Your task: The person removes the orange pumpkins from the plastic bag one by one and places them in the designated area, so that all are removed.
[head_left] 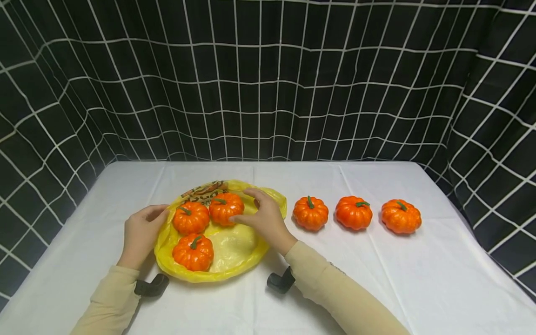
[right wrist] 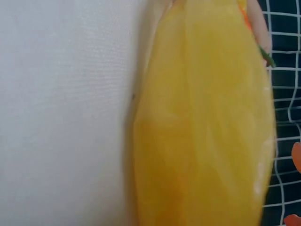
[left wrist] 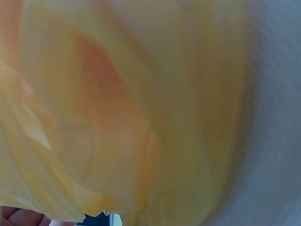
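A yellow plastic bag lies with its mouth spread wide, printed dark at the back. Three orange mini pumpkins sit inside: one at back left, one at back right, one in front. My left hand pinches the bag's left rim. Over the right part of the bag is my right hand, thumb and fingers spread apart, thumb tip beside the back right pumpkin. Whether it touches that pumpkin I cannot tell. In the left wrist view the bag's wall hides most of the scene; the right wrist view shows its outside.
To the right of the bag, three more mini pumpkins stand in a row: near, middle and far right. A white cloth covers the table. Black curtains with white grid lines enclose the back and sides.
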### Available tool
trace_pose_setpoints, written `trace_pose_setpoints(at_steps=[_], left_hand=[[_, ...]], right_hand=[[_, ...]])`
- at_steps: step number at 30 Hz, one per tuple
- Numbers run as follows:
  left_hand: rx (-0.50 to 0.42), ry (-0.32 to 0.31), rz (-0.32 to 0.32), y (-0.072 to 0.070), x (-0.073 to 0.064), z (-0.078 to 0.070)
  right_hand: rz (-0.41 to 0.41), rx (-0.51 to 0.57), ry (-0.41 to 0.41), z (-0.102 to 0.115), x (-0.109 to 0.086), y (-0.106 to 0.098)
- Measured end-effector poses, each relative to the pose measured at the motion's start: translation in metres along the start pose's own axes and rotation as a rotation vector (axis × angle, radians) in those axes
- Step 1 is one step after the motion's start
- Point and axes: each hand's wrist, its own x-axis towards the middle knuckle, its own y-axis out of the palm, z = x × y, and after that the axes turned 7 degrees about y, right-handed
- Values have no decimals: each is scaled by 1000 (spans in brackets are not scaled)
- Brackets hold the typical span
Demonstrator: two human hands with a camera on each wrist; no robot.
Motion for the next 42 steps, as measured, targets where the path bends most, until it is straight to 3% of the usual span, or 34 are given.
trace_pose_setpoints(at_steps=[21,42], left_hand=[[-12,11,-10,-2,0,2],[-18,18,-16,-1,-1,2]], right_hand=[[4,-78,60,-6,25,29],[27,-96,101,-11,31,30]])
